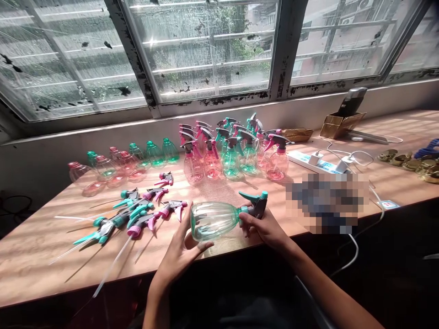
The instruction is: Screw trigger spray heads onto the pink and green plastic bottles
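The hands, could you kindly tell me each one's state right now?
Left hand: holding the green bottle near its base.
Right hand: closed on its spray head.

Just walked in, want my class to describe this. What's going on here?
A person's left hand cups the base of a green bottle held sideways, while the right hand grips the trigger head at its neck. Loose trigger heads lie to the left; behind them stand bottles without heads. Beyond the green bottle, bottles with heads stand together.
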`<state>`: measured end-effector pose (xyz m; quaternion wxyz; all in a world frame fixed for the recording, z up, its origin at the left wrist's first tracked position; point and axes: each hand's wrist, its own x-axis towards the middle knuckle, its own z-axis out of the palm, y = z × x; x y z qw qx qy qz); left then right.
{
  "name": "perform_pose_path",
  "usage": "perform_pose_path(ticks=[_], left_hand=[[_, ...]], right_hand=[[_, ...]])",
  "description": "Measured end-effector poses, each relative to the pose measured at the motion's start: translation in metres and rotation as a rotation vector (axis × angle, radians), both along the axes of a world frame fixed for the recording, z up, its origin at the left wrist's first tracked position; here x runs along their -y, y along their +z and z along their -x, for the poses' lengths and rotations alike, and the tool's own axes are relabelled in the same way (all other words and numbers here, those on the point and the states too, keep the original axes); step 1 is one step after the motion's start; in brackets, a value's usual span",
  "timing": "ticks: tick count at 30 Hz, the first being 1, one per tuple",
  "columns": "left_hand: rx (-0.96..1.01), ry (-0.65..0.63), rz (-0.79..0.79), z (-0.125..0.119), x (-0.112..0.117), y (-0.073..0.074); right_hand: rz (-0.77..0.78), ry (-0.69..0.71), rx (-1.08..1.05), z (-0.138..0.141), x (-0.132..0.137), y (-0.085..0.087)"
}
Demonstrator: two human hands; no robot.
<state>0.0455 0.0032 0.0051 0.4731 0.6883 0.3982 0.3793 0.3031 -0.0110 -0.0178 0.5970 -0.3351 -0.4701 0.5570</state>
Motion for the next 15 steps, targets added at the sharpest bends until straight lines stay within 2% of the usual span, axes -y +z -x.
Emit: perform_pose_path(ticks=[6, 9, 15], left_hand=[[0.065, -0.017, 0.024, 0.001, -0.001, -0.009], [0.036, 0.014, 0.026, 0.0, 0.0, -0.006], [-0.097, 0.01, -0.068, -0.002, 0.0, 0.004]], right_hand=[[0.001, -0.009, 0.015, 0.0, 0.0, -0.002], [0.005, 0.012, 0.016, 0.0, 0.001, -0.001], [0.007, -0.003, 0.027, 0.0, 0.0, -0.002]])
